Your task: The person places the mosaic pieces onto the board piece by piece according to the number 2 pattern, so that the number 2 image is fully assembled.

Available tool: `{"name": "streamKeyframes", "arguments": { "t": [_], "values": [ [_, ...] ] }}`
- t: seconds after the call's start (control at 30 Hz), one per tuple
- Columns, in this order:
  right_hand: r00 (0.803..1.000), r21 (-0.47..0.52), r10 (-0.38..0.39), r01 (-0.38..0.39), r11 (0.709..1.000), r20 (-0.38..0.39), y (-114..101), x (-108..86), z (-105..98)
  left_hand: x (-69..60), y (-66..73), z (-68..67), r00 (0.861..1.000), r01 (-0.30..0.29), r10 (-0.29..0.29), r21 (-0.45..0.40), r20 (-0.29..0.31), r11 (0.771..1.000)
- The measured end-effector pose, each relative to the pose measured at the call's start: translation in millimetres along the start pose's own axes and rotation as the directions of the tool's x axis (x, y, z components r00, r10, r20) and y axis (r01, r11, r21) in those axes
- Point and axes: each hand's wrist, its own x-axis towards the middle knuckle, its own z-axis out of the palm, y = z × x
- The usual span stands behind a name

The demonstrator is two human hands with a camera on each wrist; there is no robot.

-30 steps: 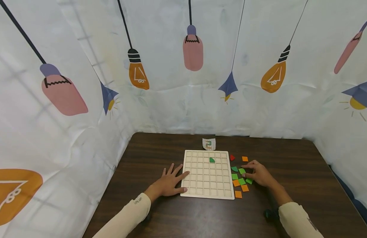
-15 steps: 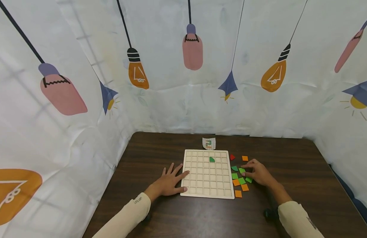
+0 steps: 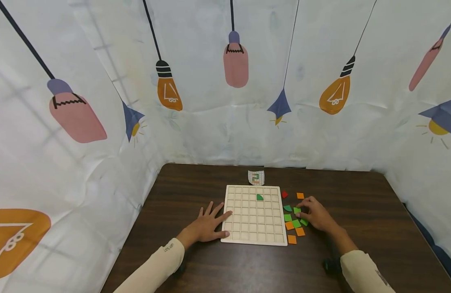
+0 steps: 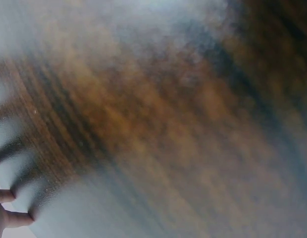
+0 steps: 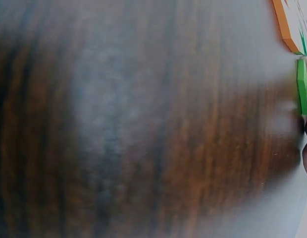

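Where the person's right hand (image 3: 317, 215) bends low over the bench (image 3: 247, 266), its thumb and a fingertip sit slightly apart, bracketing a bright green flat square (image 3: 296, 210). From here I can't tell whether they pinch it or merely touch it; coming at opposite edges would suit lifting something so thin. Across from it the left hand (image 3: 204, 228) lies with fingers spread, their tips on the left edge of a square cream board with a grid of shallow cells (image 3: 254, 224), presumably to keep it from sliding.

Around the right hand, just beyond the board's right edge, lie other flat pieces: more bright green squares (image 3: 288, 217), four orange squares (image 3: 300, 231), a dark green curved piece (image 3: 287, 208) and a small red piece (image 3: 285, 194). Spread loosely like that, they seem put within easy reach. One green quarter-round piece (image 3: 260, 197) rests on the board, towards its far side. Behind the far edge lies a small white printed card (image 3: 256, 178), probably placed there to be seen over the board.
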Motion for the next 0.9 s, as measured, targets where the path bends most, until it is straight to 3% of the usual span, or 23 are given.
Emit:
{"name": "streamKeyframes", "arguments": {
  "t": [0.53, 0.9],
  "values": [
    [0.998, -0.024, 0.036, -0.038, 0.999, -0.044, -2.4, 2.2, 3.2, -0.8, 0.6, 0.0, 1.000, -0.006, 0.006, -0.009, -0.017, 1.000],
    [0.998, 0.029, 0.056, -0.055, 0.998, -0.030, -1.8, 5.8, 2.3, -0.7, 1.8, -1.4, 1.000, 0.001, -0.001, -0.007, -0.011, 1.000]
  ]
}}
